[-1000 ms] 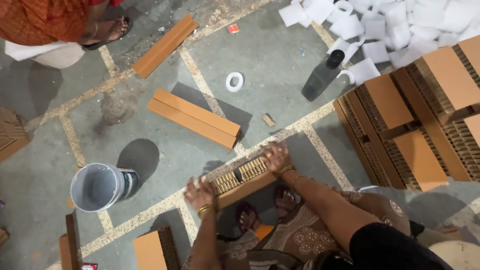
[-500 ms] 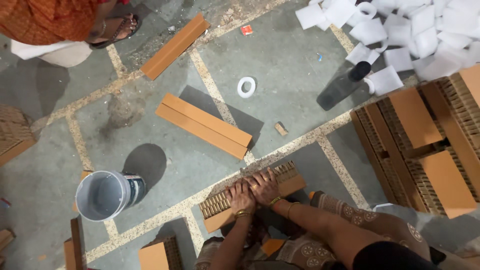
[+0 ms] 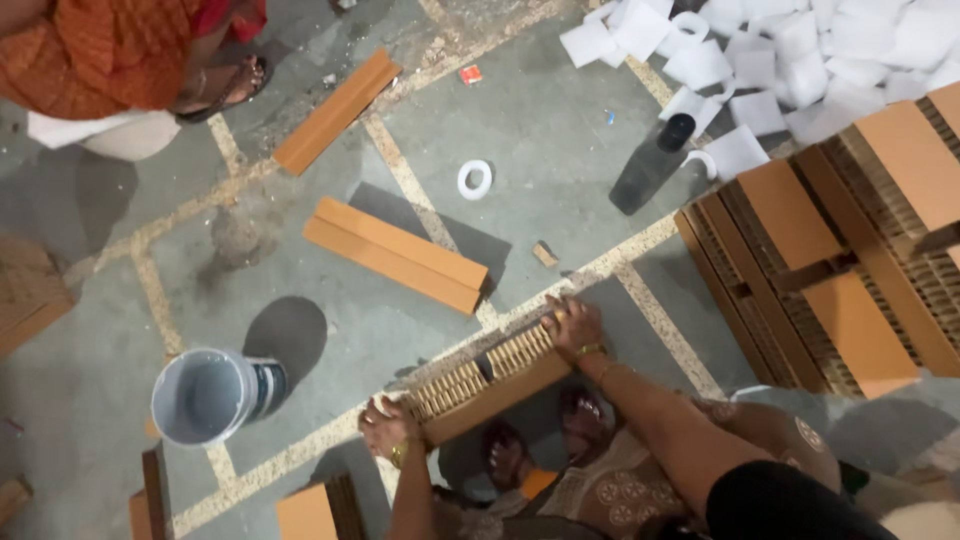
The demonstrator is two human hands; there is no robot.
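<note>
A long brown corrugated cardboard block (image 3: 487,378) with a honeycomb top stands on edge on the grey floor in front of my feet. My left hand (image 3: 385,427) grips its left end. My right hand (image 3: 571,327) grips its right end, fingers curled over the honeycomb edge. Both wrists wear gold bangles. My sandalled feet (image 3: 540,440) show just below the block.
A flat orange cardboard block (image 3: 395,253) lies just beyond, another (image 3: 335,110) further back. A grey bucket (image 3: 207,397) stands at left. Stacked cardboard blocks (image 3: 840,240) fill the right, white foam pieces (image 3: 780,50) and a dark bottle (image 3: 650,165) behind. A tape roll (image 3: 475,180) lies mid-floor. A person in orange (image 3: 110,60) sits top left.
My hands were together at the middle of the block half a second ago; they have slid apart to its two ends. The view has shifted slightly.
</note>
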